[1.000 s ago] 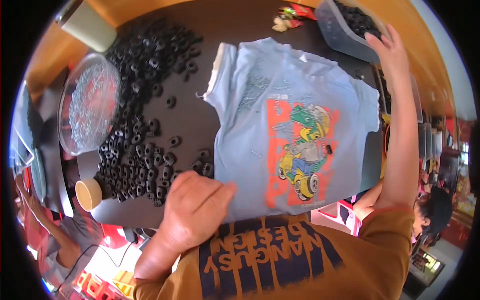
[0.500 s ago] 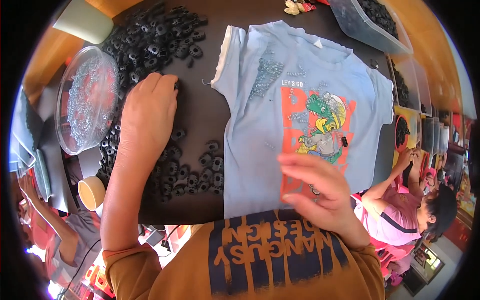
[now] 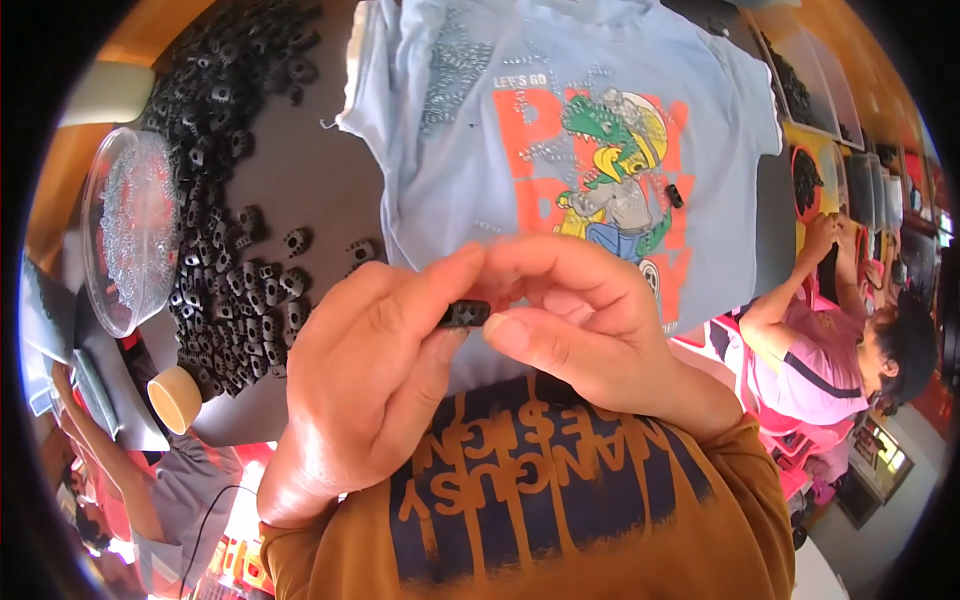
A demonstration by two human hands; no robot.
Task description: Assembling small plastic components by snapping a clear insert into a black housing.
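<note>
In front of my chest my two hands are close together, their index fingertips meeting. My left hand (image 3: pixel 365 375) is closed, pinching a small black plastic clip piece (image 3: pixel 465 314) between thumb and fingers. The thumb tip of my right hand (image 3: pixel 590 330) sits at the right end of that piece. Its other fingers curl inward, and whatever they hold is too small or hidden to make out. Behind the hands a light blue T-shirt (image 3: pixel 440 195) lies spread, with many tiny clear springs (image 3: pixel 455 75) on it. Another black piece (image 3: pixel 674 196) rests on the shirt's printed dinosaur.
Loose black clip pieces (image 3: pixel 235 300) cover the table's left side. A clear round tub (image 3: pixel 95 235) of springs stands beyond them, near a tan cup (image 3: pixel 174 400) and a pale cylinder (image 3: pixel 110 93). Clear bins (image 3: pixel 840 95) stand at far right. A co-worker in pink (image 3: pixel 815 370) sits to the right.
My left hand has come back from the black pile to the middle, bringing a clip piece. My right hand has moved left to meet it. The view has shifted.
</note>
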